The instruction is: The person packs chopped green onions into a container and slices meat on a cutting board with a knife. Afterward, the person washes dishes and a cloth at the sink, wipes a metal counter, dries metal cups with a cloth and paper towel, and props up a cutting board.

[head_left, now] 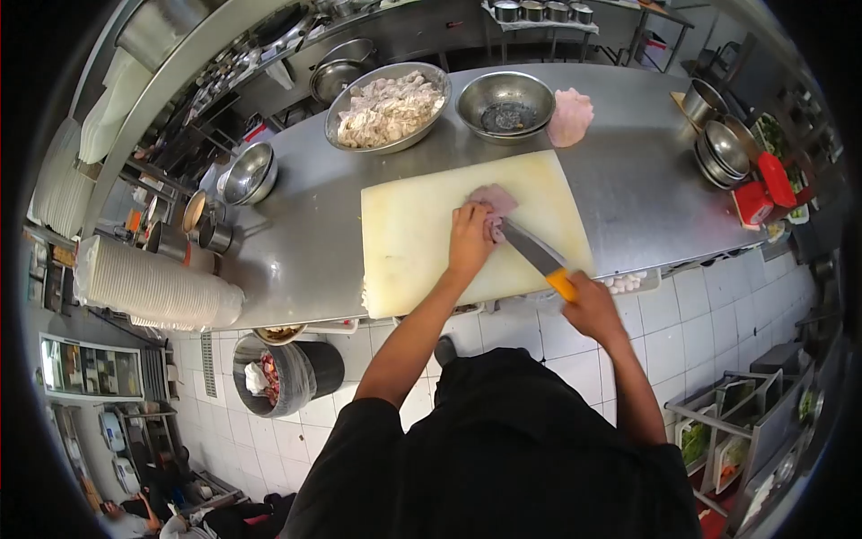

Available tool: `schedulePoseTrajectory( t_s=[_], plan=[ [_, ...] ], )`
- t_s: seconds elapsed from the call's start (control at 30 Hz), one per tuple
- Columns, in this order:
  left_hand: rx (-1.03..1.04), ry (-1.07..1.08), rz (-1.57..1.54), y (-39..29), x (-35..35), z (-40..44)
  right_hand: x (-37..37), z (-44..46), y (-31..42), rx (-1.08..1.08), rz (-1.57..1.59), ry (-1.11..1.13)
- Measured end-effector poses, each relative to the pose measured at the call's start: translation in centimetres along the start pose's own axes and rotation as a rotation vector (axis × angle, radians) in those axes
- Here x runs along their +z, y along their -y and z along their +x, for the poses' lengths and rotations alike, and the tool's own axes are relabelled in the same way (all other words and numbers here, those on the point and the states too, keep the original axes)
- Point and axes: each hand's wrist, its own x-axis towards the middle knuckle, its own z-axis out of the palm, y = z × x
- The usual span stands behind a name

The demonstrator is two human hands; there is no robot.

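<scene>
A large white cutting board [422, 260] lies on the steel table in front of me. On it is a piece of pale pink raw meat [495, 197], with small cut bits beside the fingers. My left hand [470, 238] presses and grips this meat with curled fingers. My right hand [591, 307] is closed around the yellow handle of a kitchen knife [532, 249]. The blade points up and left, its tip at the meat beside my left fingertips. Whether the edge is in the meat I cannot tell.
Behind the board stand a steel bowl heaped with sliced raw meat [391, 110] and another steel bowl [505, 105]. A flat piece of pink meat [570, 118] lies beside it. Stacked white containers [153, 283] occupy the left end; a lined bin [278, 377] stands on the floor.
</scene>
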Motion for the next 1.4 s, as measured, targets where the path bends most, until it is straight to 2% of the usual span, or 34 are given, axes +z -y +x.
schedulePoseTrajectory(
  t_s=[0.07, 0.13, 0.17, 0.23, 0.3, 0.33, 0.37, 0.4, 0.47, 0.5, 0.6, 0.73, 0.8, 0.83, 0.93, 1.0, 1.07, 1.13, 1.17, 1.2, 1.23, 1.27, 1.3, 1.33, 1.4],
  plan=[
    [-0.086, -0.058, -0.015, 1.0, -0.4, 0.6, -3.9, -4.5, -1.6, 0.019, 0.02, -0.02],
    [-0.24, -0.128, -0.094, 0.8, -1.2, 1.5, -6.1, -7.3, -3.0, 0.218, 0.133, 0.0],
    [-0.398, -0.122, -0.219, 0.3, -1.6, 1.9, -5.9, -7.4, -3.0, 0.224, 0.175, -0.051],
    [-0.574, -0.115, -0.695, 0.4, -0.6, 1.6, -4.5, -7.0, -2.5, 0.233, 0.261, -0.165],
    [-0.811, -0.081, -1.154, -1.7, 0.1, 1.1, -2.6, -5.1, -1.1, 0.202, 0.296, -0.224],
    [-0.933, 0.004, -1.275, -3.6, -0.5, 0.7, -1.4, -4.1, -0.4, 0.186, 0.315, -0.252],
    [-1.055, 0.096, -1.39, -5.1, -0.9, 0.4, 0.2, -3.0, -0.3, 0.053, 0.226, -0.29],
    [-1.062, 0.05, -1.442, -6.0, -0.4, 0.2, 1.6, -2.2, 0.2, -0.076, 0.137, -0.33],
    [-1.079, -0.043, -1.555, -7.2, 0.4, 0.1, 2.5, -1.9, 3.0, -0.067, 0.082, -0.214],
    [-1.115, -0.117, -1.556, -8.6, -1.3, 1.4, 2.9, -2.0, 3.8, -0.061, 0.076, -0.192],
    [-1.055, -0.183, -1.42, -2.8, -0.8, 0.3, 2.7, -2.2, 6.0, -0.064, 0.063, -0.117],
    [-0.899, -0.421, -1.233, 2.5, -5.7, 2.4, 0.5, -4.2, 7.0, -0.088, 0.056, -0.02],
    [-0.812, -0.456, -1.114, 6.5, -9.1, 3.1, -0.4, -5.6, 6.3, -0.011, 0.168, -0.06],
    [-0.78, -0.489, -1.06, 8.7, -10.6, 3.5, 0.4, -6.1, 5.2, 0.003, 0.252, -0.181],
    [-0.608, -0.339, -0.781, 8.9, -15.1, 5.0, -0.9, -4.8, 5.6, 0.108, 0.096, -0.241],
    [-0.525, 0.079, -0.534, 10.3, -16.4, 4.0, 0.0, -2.6, 4.0, -0.027, -0.081, -0.318],
    [-0.317, 0.523, -0.34, 9.3, -16.4, 3.6, 0.4, 0.1, 4.0, 0.029, -0.163, -0.211],
    [-0.13, 0.483, -0.009, 7.1, -16.7, 2.9, 2.1, 2.8, 3.2, 0.006, -0.121, -0.189],
    [-0.126, 0.455, -0.036, 7.6, -16.1, 2.4, 3.3, 4.2, 2.7, 0.044, -0.139, -0.171],
    [-0.104, 0.433, -0.049, 6.7, -16.2, 2.4, 4.0, 5.6, 2.5, -0.044, -0.122, -0.182],
    [-0.054, 0.401, -0.079, 5.9, -16.3, 2.4, 5.1, 7.0, 2.1, -0.037, -0.099, -0.154],
    [-0.001, 0.379, -0.146, 5.7, -15.5, 2.3, 6.2, 8.1, 1.1, -0.099, -0.12, -0.24],
    [-0.075, 0.387, -0.281, 4.3, -15.6, 2.2, 7.6, 9.4, 0.4, -0.107, -0.308, -0.281],
    [-0.083, 0.364, -0.408, 4.7, -14.6, 1.5, 7.9, 9.1, 1.4, -0.104, -0.41, -0.425],
    [-0.506, 0.532, -0.761, 0.3, -15.4, 1.2, 6.3, 7.3, 3.9, -0.041, -0.342, -0.502]
  ],
)
